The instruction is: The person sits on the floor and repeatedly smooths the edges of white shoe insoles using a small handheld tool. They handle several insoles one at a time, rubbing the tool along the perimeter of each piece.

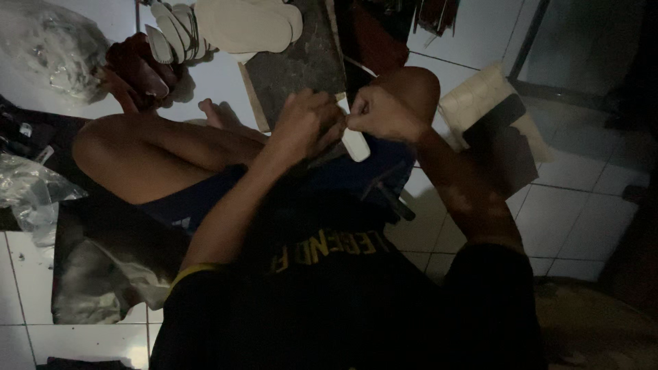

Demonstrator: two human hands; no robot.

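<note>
While the person sits on the white tiled floor (582,219) with knees drawn up, both hands meet above the lap. Left hand (306,123) is curled into a loose fist, its fingers closed around the upper end of a small white oblong piece (356,144); right hand (384,113) is likewise clenched, its fingers pinching at the same piece from the other side, so the two hands touch or nearly touch. Whether a thread or tool runs between them cannot be told in the dim light. That white piece hangs just below the hands, in front of the right knee (411,82) and over the dark blue shorts (205,199).

Beyond the hands, a dark grey slab (295,62) lies on the floor toward the far edge of view, and pale shoe insoles (247,26) rest stacked at its far end. Beside them, to the left, sits a bundle of whitish straps (175,31) next to a reddish-brown piece (140,68). Crumpled clear plastic bags (48,48) lie at the far left corner, with more plastic nearer along the left edge. On the right, a cream sheet (480,96) with a dark sheet (504,147) laid over it rests on the tiles, well apart from the hands.
</note>
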